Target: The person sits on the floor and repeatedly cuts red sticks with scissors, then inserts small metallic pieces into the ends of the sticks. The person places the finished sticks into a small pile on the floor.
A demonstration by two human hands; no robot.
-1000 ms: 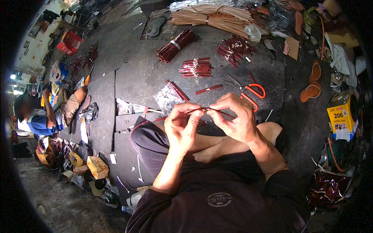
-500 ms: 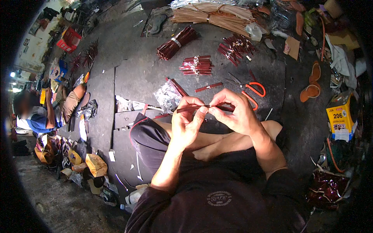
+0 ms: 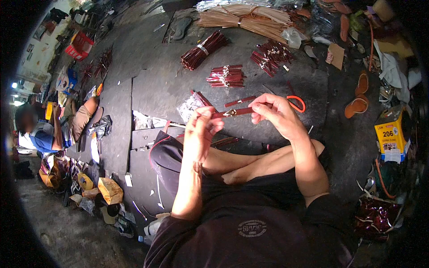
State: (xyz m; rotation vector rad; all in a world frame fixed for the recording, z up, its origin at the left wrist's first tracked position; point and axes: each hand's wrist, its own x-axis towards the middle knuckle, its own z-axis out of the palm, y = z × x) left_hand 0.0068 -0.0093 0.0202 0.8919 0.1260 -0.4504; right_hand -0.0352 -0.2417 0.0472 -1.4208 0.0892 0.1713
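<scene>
A narrow dark red strap with a shiny metal ornament [image 3: 231, 113] at its middle is stretched level between my two hands. My left hand [image 3: 199, 132] pinches one end of it, and my right hand [image 3: 276, 115] pinches the other between thumb and finger. Just beyond the strap lies a similar dark red strap [image 3: 240, 101] on the dark work surface. Behind my right hand are snips with orange handles [image 3: 296, 104], partly covered by it. A clear plastic bag [image 3: 187, 107] lies beyond my left hand, with more red strips beside it.
Farther out sit a stack of ornamented straps [image 3: 225, 76], a tied bundle of red strips [image 3: 204, 50] and a loose heap of straps [image 3: 272, 56]. Orange sandals [image 3: 356, 107] and a yellow tin [image 3: 392, 136] stand right. Another person [image 3: 42, 127] sits at the left.
My hands have moved apart, the left one leftward, and the strap now faces up with its metal ornament showing. Before, both hands' fingertips met at the strap's middle.
</scene>
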